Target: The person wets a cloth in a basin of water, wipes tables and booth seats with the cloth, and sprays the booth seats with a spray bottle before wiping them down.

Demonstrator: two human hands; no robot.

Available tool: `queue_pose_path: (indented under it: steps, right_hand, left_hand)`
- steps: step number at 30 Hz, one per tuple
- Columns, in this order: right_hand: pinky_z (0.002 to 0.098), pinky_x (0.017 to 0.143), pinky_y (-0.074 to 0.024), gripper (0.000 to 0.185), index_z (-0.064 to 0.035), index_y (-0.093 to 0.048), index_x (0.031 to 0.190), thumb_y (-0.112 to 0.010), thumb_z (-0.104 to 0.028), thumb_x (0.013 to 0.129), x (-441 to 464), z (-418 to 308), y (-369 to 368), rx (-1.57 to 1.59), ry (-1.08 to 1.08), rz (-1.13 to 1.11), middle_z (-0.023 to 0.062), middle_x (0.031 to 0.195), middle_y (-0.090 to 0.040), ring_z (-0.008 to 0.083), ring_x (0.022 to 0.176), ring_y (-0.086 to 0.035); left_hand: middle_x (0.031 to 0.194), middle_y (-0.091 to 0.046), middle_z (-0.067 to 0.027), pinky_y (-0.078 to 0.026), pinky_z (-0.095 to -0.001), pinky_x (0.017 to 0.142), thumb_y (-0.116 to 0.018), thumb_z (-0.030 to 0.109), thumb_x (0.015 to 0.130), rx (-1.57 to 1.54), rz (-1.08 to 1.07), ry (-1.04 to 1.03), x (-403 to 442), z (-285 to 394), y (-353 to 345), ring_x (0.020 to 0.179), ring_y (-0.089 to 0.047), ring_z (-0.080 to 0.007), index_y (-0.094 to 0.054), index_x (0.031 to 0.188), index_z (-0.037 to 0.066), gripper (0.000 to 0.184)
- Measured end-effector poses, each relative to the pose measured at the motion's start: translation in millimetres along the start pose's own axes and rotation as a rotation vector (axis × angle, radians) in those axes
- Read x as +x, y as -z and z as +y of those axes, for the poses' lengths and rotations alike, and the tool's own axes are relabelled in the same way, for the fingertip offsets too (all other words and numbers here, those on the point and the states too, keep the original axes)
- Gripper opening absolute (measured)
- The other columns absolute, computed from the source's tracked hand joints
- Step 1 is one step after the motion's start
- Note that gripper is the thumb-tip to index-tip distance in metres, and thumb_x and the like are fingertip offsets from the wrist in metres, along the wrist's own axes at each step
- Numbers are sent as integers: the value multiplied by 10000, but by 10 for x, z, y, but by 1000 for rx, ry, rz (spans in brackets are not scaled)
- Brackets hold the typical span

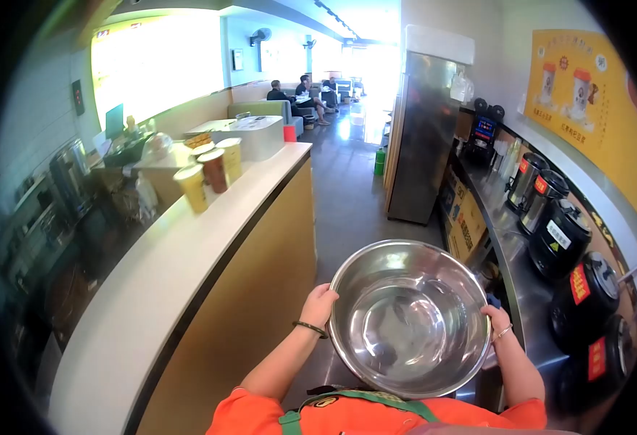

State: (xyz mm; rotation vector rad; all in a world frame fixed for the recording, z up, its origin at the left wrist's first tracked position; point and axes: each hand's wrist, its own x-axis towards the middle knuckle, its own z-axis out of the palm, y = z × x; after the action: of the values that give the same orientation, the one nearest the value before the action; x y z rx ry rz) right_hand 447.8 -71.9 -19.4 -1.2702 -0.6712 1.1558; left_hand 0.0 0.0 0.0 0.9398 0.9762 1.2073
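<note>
A large, shiny metal bowl (409, 319) is held in front of the body, its inside facing up and showing only reflections. My left hand (320, 304) is closed on the bowl's left rim, with a dark bracelet on the wrist. On the right rim, my right hand (497, 321) grips the bowl too, and a small dark blue item (492, 299) shows beside its fingers. Both forearms reach forward from orange sleeves.
A pale counter (152, 290) runs along the left, with several cups (214, 170) on it. On the right, black pots (559, 238) line a steel counter (510, 254). A steel fridge (423, 138) stands ahead beside the aisle. People (304, 90) sit far back.
</note>
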Motion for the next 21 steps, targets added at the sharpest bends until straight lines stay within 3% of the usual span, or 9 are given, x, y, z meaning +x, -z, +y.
queue_pose_path:
  steps: [2, 3, 4, 5, 8, 10, 15, 19, 21]
  right_hand:
    - [302, 584, -496, 266, 18, -582, 911, -565, 8, 646, -99, -16, -160, 12, 0, 6, 98, 781, -607, 210, 646, -595]
    - [302, 584, -496, 266, 18, -582, 911, -565, 8, 646, 1372, -546, -352, 3, 60, -7, 98, 781, -607, 210, 646, -595]
    - [298, 584, -493, 267, 22, -579, 910, -565, 12, 644, 1416, -188, -341, 4, -54, 43, 101, 783, -606, 207, 641, -591]
    - [294, 584, -490, 267, 26, -576, 909, -564, 15, 642, 2055, -558, -517, 15, -3, 52, 103, 785, -605, 204, 636, -587]
    - [291, 596, -486, 327, 18, -580, 972, -566, 13, 646, 3193, -559, -653, -77, 24, -16, 97, 793, -606, 200, 655, -591]
    - [298, 611, -492, 323, 23, -582, 974, -563, 12, 652, 3703, -717, -855, -43, -94, -44, 105, 828, -612, 207, 691, -599]
    - [290, 631, -496, 330, 19, -588, 982, -561, -1, 655, 5480, -1107, -1381, -109, -51, -64, 107, 842, -619, 211, 708, -604]
    - [292, 671, -488, 371, 13, -587, 1006, -558, -1, 637, 6714, -1117, -1794, -99, -48, -117, 107, 896, -617, 211, 745, -595]
    - [297, 679, -483, 378, 13, -584, 1011, -557, 4, 634, 7341, -1251, -2081, -203, 62, -65, 107, 908, -614, 218, 769, -589]
  left_hand:
    - [895, -602, -115, -478, -274, 690, -457, 31, 753, -14, 88, 17, -31, 13, 55, 775, -586, -175, -540, 1038, -66, 312]
    - [895, -602, -115, -478, -274, 690, -457, 31, 753, -41, 68, -34, 1443, 160, -388, 775, -586, -175, -540, 1038, -66, 312]
    - [886, -603, -113, -480, -274, 684, -456, 29, 751, -20, 106, 59, 1423, -91, -245, 771, -587, -173, -543, 1030, -68, 308]
    - [878, -604, -112, -481, -275, 679, -456, 28, 749, -40, 86, -4, 2057, 157, -409, 768, -588, -172, -546, 1023, -70, 304]
    - [834, -579, -85, -446, -262, 654, -476, 66, 749, -54, 97, 0, 2922, 72, -443, 737, -549, -149, -552, 1001, -57, 291]
    - [832, -579, -83, -444, -260, 650, -472, 66, 747, -27, 143, 15, 3428, -13, -439, 731, -549, -147, -553, 997, -59, 291]
    - [834, -575, -76, -429, -250, 645, -470, 65, 739, -123, 227, -27, 4980, 406, -689, 717, -534, -144, -561, 990, -62, 296]
    - [841, -579, -80, -441, -251, 682, -472, 60, 739, -47, 231, -86, 6407, 280, -551, 745, -546, -148, -562, 1017, -61, 317]
    - [849, -581, -84, -442, -252, 690, -471, 57, 739, -45, 223, -95, 7099, 436, -554, 755, -549, -150, -562, 1021, -60, 319]
